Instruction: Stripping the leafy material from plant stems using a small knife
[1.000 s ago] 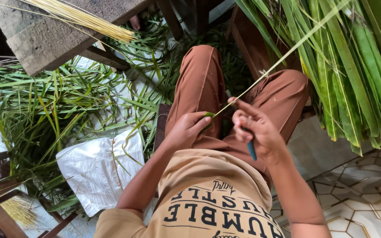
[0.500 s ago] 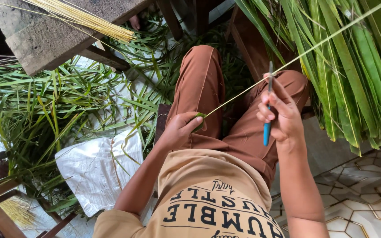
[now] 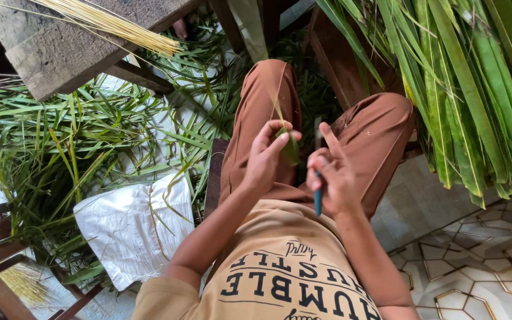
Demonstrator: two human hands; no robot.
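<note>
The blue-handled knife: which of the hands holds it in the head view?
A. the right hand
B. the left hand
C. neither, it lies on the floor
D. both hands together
A: the right hand grips the blue-handled knife over the lap, while the left hand pinches a green leaf strip.

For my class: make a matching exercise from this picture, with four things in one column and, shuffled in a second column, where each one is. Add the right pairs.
Things
1. green leaf strip
2. blue-handled knife
3. white sack
4. bundle of pale yellow sticks

Places
a. on the wooden bench at upper left
b. pinched in the left hand
c. spread on the ground among cut leaves
d. gripped in the right hand

Pairs: 1-b, 2-d, 3-c, 4-a
</note>
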